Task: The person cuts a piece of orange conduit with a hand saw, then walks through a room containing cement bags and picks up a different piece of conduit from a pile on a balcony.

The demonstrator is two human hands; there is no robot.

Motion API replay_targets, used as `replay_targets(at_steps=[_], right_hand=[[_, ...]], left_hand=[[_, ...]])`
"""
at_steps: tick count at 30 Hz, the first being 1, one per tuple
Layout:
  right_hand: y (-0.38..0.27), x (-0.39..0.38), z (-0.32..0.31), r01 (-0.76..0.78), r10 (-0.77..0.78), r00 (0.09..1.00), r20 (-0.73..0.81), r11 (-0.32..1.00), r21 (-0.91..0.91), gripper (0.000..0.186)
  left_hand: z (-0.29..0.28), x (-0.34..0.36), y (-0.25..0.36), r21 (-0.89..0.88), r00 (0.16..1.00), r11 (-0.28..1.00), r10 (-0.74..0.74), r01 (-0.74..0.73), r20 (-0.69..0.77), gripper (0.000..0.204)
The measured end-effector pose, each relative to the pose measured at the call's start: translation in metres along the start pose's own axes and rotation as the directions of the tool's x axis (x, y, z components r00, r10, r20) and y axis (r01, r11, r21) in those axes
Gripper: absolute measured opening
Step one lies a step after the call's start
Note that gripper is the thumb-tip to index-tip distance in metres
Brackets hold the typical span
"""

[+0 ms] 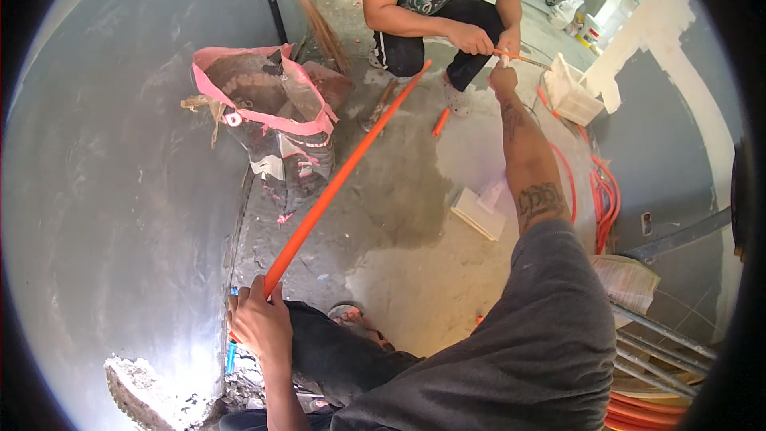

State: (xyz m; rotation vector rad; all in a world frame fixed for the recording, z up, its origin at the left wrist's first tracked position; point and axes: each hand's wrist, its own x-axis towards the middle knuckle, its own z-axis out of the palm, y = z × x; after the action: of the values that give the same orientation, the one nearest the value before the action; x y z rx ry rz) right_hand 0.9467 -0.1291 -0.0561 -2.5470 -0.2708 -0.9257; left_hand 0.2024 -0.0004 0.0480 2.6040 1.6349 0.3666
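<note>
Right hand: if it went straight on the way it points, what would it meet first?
The right hand would probably meet the orange strip first, with the co-worker's hand just beyond; depth there is unclear.

Room right of pipe (338, 184), bag (307, 153) blocking left

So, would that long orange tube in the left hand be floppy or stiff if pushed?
The long orange tube looks fairly stiff: it runs almost straight from the left hand with no obvious sag. It is probably light, since one hand alone seems to hold it. Its round shape suggests it could roll if laid down.
</note>
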Motion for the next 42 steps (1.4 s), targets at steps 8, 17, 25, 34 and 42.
replay_targets(at_steps=[8,17,25,34,42], right_hand=[[-0.014,0.001,-0.011,-0.452,0.374,0.883,0.282,0.839,0.302,0.051],[-0.024,-0.009,-0.027,-0.424,0.360,0.898,0.255,0.863,0.275,0.050],[-0.030,-0.014,-0.043,-0.399,0.357,0.913,0.197,0.879,0.259,0.051],[-0.020,0.004,-0.052,-0.414,0.354,0.900,0.255,0.876,0.246,0.052],[-0.008,0.021,-0.023,-0.189,0.171,0.974,0.149,0.975,0.119,0.047]], left_hand=[[0.001,0.000,0.000,0.003,1.000,1.000,-0.009,0.009,0.012,0.025],[0.002,0.001,0.002,0.011,1.000,1.000,-0.004,0.003,0.019,0.025],[0.003,0.001,0.001,0.000,1.000,1.000,-0.004,0.004,0.017,0.025],[0.009,0.003,0.003,-0.015,0.998,0.999,0.038,-0.039,-0.058,0.020],[0.008,0.003,0.003,-0.029,0.998,0.998,0.052,-0.053,-0.030,0.023]])
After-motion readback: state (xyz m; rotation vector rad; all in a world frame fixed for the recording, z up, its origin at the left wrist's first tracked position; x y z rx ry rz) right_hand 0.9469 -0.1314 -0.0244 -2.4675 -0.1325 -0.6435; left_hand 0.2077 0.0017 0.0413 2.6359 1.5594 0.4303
